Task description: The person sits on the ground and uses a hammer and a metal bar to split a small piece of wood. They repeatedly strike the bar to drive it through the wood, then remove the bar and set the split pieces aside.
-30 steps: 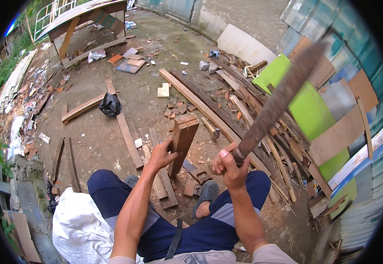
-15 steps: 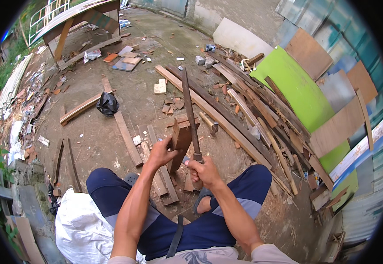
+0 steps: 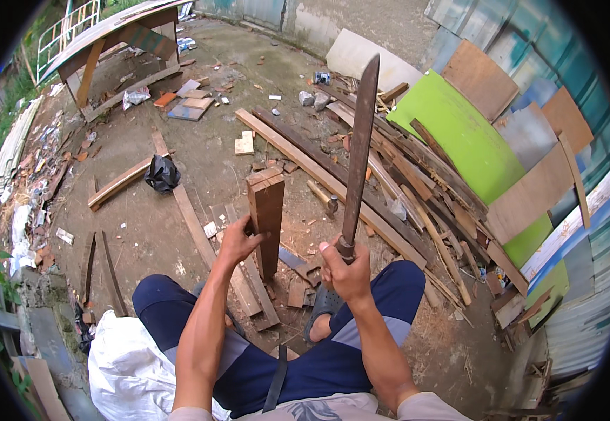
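A brown wooden post (image 3: 265,217) stands upright between my knees, its cut top end facing up. My left hand (image 3: 239,242) steadies it from the left side, thumb across the near face and fingers partly hidden behind. In my right hand (image 3: 347,270) a machete (image 3: 360,147) is gripped by its handle, its dark, rusty blade pointing up and away, to the right of the post and apart from it. A hammer (image 3: 324,198) with a wooden handle lies on the ground beyond, between post and blade. Several loose planks (image 3: 245,291) lie beside the post's foot.
Long boards (image 3: 305,151) and a pile of scrap wood (image 3: 417,182) stretch along the right, below a green panel (image 3: 452,133). A black plastic bag (image 3: 162,173) sits on planks at the left. A white sack (image 3: 129,365) lies by my left leg.
The machete has swung up and to the right, away from the post. The post, tilted before, is now upright, with my left hand still on it.
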A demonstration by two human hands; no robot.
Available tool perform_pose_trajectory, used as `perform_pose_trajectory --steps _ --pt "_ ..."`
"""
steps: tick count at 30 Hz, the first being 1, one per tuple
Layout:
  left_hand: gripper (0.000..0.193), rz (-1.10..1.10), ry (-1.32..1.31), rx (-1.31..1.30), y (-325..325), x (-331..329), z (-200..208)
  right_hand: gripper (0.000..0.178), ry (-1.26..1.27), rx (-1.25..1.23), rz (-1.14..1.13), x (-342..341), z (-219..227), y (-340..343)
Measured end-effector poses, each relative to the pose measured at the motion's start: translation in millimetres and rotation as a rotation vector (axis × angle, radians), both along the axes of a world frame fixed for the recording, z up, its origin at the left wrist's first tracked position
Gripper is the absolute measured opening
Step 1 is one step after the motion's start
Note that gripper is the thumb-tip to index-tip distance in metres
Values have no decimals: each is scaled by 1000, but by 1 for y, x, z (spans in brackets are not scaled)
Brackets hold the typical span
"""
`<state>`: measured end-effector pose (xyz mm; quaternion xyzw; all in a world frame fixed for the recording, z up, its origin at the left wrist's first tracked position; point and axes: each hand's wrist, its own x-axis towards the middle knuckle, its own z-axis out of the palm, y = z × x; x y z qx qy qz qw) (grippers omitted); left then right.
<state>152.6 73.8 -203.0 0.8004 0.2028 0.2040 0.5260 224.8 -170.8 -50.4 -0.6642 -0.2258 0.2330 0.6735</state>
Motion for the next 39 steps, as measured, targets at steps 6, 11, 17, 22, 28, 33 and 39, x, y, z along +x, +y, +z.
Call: perform_pose_trajectory --steps 6,11,17,22,28,33,39 --pt "44 -10 -64 -19 -7 4 -6 27 3 -295 134 7 -52 19" --pt "44 23 -50 17 -3 -4 -13 28 -42 -54 85 13 -17 20" --pt "44 -3 -10 79 -9 2 -2 26 -217 -147 30 23 -51 38" --pt "44 8 82 160 -17 -3 17 25 99 -303 122 1 -76 29" --pt "47 -6 34 133 -19 -6 18 21 605 -74 280 0 -48 21" --pt "48 -21 -38 122 -17 -1 2 25 905 -27 375 8 -24 8" --pt "49 -4 -1 128 -15 5 -5 28 -26 -278 111 -2 -46 -8"
